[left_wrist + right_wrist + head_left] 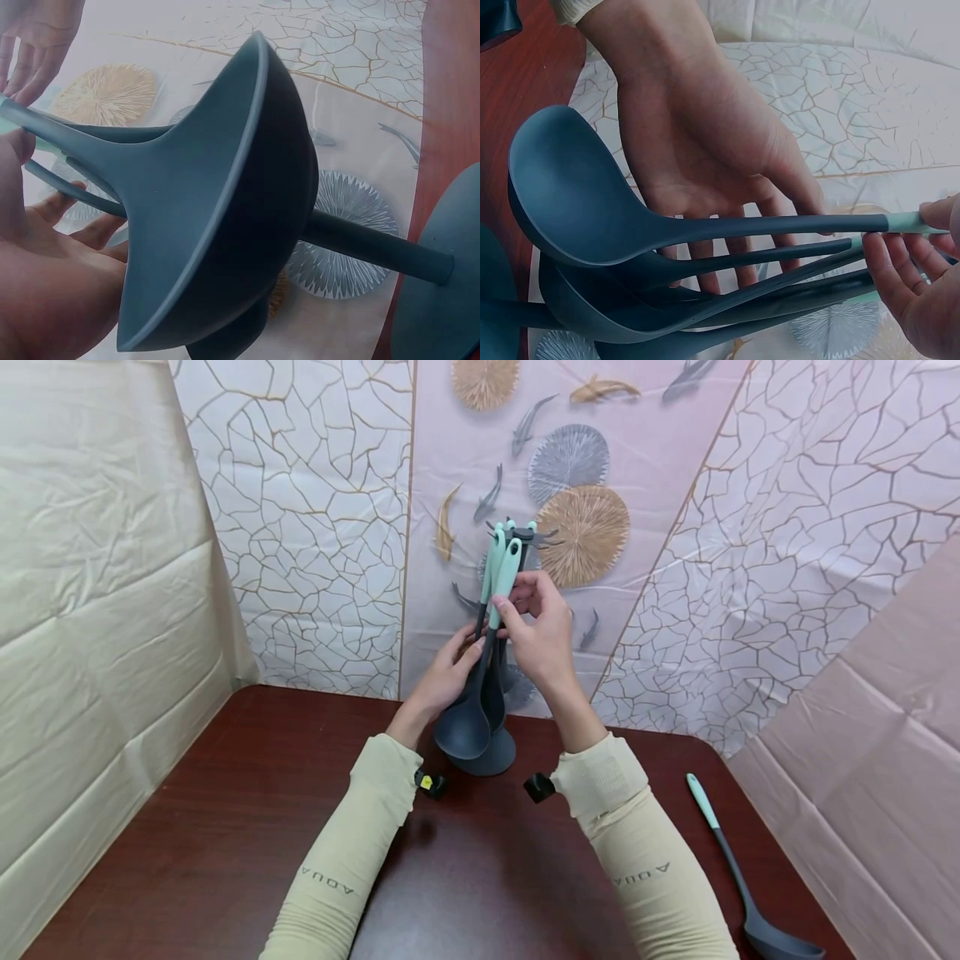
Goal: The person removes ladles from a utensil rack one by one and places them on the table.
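A dark grey ladle [462, 731] with a mint-green handle is at the front of an upright utensil stand [491, 760]. My right hand [543, 631] pinches this handle just below its looped top. My left hand [442, 681] is beside the shafts; its thumb touches the ladle's shaft in the right wrist view, with fairly straight fingers behind it. Several other utensils [630, 300] with green handles hang around the stand, partly hidden by the ladle. In the left wrist view the ladle's bowl [187, 187] covers much of the stand's pole [382, 247]. Whether the handle's loop is on a hook, I cannot tell.
Near the right edge of the brown table [262, 827] lies another grey utensil [735, 868] with a green handle. Behind the stand hangs a patterned cloth [322, 527] with fish and round motifs at its middle. Plain pale cloth [97, 610] borders the left side.
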A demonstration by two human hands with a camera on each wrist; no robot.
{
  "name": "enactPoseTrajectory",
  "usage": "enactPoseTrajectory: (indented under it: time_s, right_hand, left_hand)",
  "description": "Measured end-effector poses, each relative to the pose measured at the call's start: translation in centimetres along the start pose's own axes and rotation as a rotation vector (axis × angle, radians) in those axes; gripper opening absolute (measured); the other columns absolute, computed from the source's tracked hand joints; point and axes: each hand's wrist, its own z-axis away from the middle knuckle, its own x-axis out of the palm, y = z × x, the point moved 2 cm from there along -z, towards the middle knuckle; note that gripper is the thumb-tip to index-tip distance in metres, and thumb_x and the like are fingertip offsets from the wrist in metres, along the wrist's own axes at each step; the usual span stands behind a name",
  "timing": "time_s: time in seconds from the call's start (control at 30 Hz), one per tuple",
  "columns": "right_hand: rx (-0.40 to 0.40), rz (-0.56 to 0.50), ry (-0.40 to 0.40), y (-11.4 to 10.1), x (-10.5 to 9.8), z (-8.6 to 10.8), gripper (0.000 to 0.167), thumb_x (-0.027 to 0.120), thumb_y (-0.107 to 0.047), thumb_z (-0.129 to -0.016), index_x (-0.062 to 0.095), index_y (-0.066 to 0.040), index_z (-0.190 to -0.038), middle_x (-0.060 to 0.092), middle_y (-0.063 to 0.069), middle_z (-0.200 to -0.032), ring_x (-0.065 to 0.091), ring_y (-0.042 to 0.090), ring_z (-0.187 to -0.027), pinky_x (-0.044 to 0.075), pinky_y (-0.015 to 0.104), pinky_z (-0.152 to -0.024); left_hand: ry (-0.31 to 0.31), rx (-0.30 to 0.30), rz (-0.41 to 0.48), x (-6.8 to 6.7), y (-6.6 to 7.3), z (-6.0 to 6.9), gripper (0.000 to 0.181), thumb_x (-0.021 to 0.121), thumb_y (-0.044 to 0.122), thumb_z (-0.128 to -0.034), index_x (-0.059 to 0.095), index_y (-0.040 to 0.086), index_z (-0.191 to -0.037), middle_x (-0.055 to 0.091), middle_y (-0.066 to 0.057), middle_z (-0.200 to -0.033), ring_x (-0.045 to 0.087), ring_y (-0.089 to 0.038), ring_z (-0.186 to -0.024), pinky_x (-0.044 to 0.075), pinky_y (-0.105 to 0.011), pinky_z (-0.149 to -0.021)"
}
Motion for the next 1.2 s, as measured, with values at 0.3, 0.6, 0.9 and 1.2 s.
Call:
enactPoseTrajectory:
  time_s: [0.3,0.6,0.9,1.2]
  right_hand:
    - [0.002,-0.013,0.007,0.0,0.0,0.3,0.029,0.072,-0.013,-0.103,0.061,0.0,-0.127,0.064,0.015,-0.104,0.065,0.023,-0.085,0.064,0.036,-0.065]
    - [0.009,-0.015,0.016,-0.2,0.1,0.1,0.03,0.07,-0.004,-0.102,0.06,0.004,-0.129,0.064,0.019,-0.106,0.064,0.027,-0.086,0.064,0.04,-0.066]
    - [0.017,-0.029,0.006,-3.7,0.0,1.0,0.025,0.067,0.0,-0.102,0.06,0.007,-0.125,0.064,0.021,-0.105,0.064,0.03,-0.085,0.064,0.038,-0.068]
    - [-0.002,-0.024,-0.01,-1.3,0.2,0.2,0.027,0.069,-0.004,-0.102,0.06,0.004,-0.127,0.065,0.02,-0.107,0.065,0.031,-0.087,0.064,0.038,-0.066]
  left_hand:
    - [0.005,0.006,0.001,0.2,-0.1,0.2,0.05,0.045,0.028,-0.1162,0.04,0.016,-0.164,0.049,-0.008,-0.161,0.05,-0.023,-0.144,0.038,-0.047,-0.119]
    - [0.0,-0.002,-0.01,0.3,-0.2,0.3,0.051,0.046,0.031,-0.1159,0.039,0.018,-0.165,0.049,-0.006,-0.16,0.051,-0.022,-0.142,0.039,-0.049,-0.118]
    - [0.006,-0.013,-0.011,0.2,0.0,0.3,0.052,0.046,0.034,-0.1156,0.04,0.018,-0.164,0.05,-0.006,-0.159,0.051,-0.021,-0.141,0.039,-0.048,-0.118]
    - [0.003,0.001,0.0,0.0,0.0,0.1,0.051,0.046,0.031,-0.116,0.039,0.015,-0.164,0.05,-0.01,-0.158,0.052,-0.025,-0.14,0.04,-0.048,-0.115]
